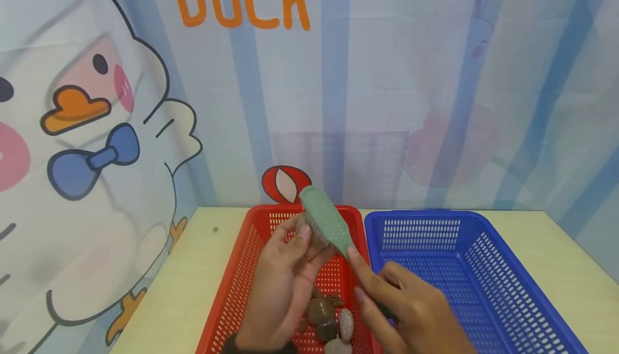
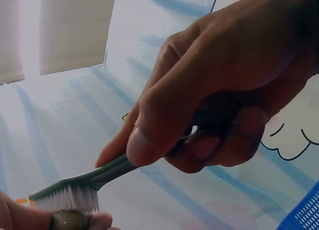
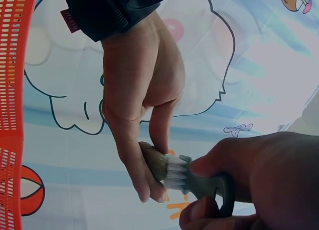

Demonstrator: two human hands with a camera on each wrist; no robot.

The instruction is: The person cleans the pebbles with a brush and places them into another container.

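Note:
My right hand (image 1: 411, 300) grips the handle of a green scrubbing brush (image 1: 326, 217), index finger laid along its neck. White bristles (image 2: 70, 199) press against a brownish stone (image 3: 153, 160). That stone is pinched between the thumb and fingers of my left hand (image 1: 282, 284), and in the head view the brush head mostly covers it. Both hands are raised over the red basket (image 1: 227, 289). Below them in the basket lie several wet stones, among them a brown stone (image 1: 320, 311), a dark stone (image 1: 326, 329) and a pale stone (image 1: 346, 324).
A blue basket (image 1: 416, 217) stands to the right, close beside the red one. Both rest on a pale wooden table (image 1: 179, 284). Behind rises a printed cloth (image 1: 377, 74) with blue stripes and a cartoon duck.

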